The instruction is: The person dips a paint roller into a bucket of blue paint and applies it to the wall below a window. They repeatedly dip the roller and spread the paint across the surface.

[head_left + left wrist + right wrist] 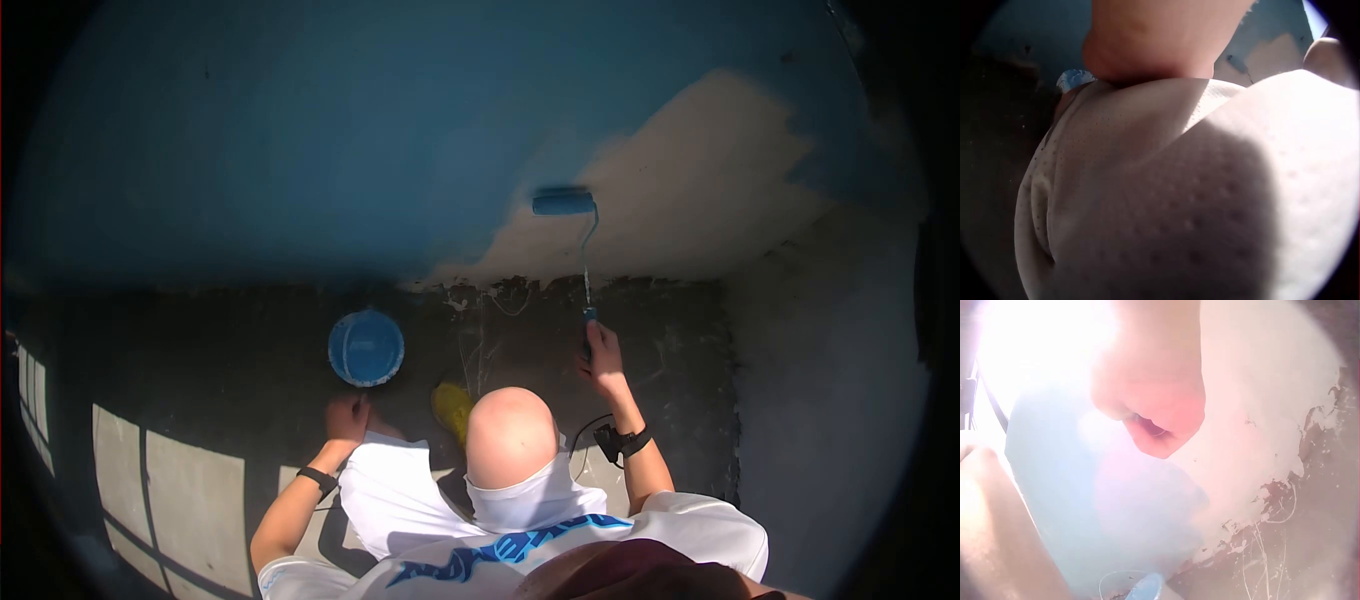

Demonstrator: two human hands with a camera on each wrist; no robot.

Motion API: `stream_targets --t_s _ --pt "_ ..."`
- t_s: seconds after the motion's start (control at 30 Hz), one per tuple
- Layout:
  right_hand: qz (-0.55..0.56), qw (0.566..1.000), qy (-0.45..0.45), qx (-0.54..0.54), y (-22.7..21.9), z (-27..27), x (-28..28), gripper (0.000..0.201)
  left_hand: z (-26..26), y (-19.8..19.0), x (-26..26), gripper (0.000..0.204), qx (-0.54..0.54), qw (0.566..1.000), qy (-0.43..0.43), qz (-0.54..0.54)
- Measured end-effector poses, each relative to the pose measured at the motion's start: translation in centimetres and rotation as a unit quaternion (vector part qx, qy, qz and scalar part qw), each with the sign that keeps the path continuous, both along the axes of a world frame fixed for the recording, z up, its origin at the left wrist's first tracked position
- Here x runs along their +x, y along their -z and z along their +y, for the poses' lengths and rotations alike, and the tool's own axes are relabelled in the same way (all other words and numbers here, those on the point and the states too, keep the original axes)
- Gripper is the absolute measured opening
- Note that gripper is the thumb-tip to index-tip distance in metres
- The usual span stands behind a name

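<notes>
My right hand (603,357) grips the handle of a paint roller (563,202). Its blue sleeve lies against the wall (300,150), at the border between blue paint and a bare pale patch (700,170). In the right wrist view the curled fingers (1163,440) show, while the roller is hidden behind the hand. My left hand (347,418) rests at the left knee, over the white shorts (1147,156), holding nothing visible. A blue paint bucket (367,382) stands on the floor just beyond it.
Bent knees (510,435) and a yellow shoe (452,408) sit close before the wall. A pale side wall (830,400) closes off the right. Sunlit window shapes fall on the dark floor (220,345) at left. Flaking paint lines the wall's foot.
</notes>
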State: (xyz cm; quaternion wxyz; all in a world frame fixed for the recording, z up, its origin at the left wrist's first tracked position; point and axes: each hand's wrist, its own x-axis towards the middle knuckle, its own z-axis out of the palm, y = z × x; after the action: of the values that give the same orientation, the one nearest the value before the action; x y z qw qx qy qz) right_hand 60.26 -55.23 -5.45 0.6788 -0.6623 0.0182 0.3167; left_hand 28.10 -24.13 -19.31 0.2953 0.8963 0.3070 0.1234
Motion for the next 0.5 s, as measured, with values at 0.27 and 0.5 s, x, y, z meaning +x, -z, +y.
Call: stream_targets --t_s 0.27,0.5 --pt "-0.205 0.953 -0.012 0.22 -16.5 -3.1 5.9 0.042 -0.5 1.4 0.2 0.025 -0.003 0.999 -0.001 -0.052" --pt "-0.184 0.949 -0.013 0.254 -17.1 -0.7 11.2 0.039 -0.2 1.7 0.3 0.024 -0.032 0.997 -0.011 -0.064"
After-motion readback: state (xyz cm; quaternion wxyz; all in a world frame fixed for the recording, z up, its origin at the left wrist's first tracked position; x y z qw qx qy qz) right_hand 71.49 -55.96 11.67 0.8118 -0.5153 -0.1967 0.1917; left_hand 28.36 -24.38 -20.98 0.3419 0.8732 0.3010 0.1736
